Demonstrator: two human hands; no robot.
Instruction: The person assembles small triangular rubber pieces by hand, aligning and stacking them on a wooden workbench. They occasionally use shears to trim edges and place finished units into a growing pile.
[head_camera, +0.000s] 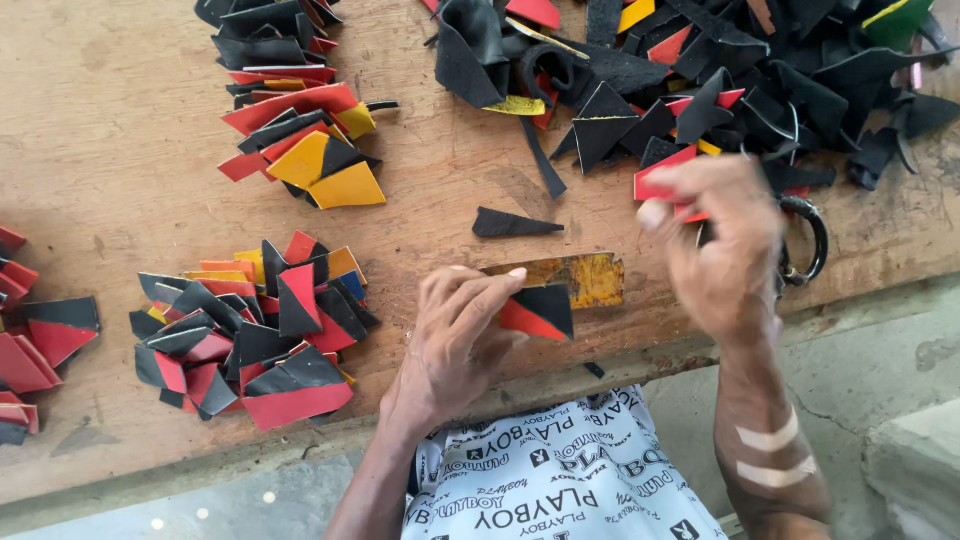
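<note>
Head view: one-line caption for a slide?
Left hand holds a black-and-red piece on a wooden table; right hand lifts a red piece beside piled offcuts.

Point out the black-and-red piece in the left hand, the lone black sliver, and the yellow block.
black-and-red piece (535, 312), head view, middle seam.
black sliver (510, 223), head view, wide end.
yellow block (588, 279), head view, top face.

Soft even daylight, faint shadows, motion blur on the right hand (722, 245).
</note>
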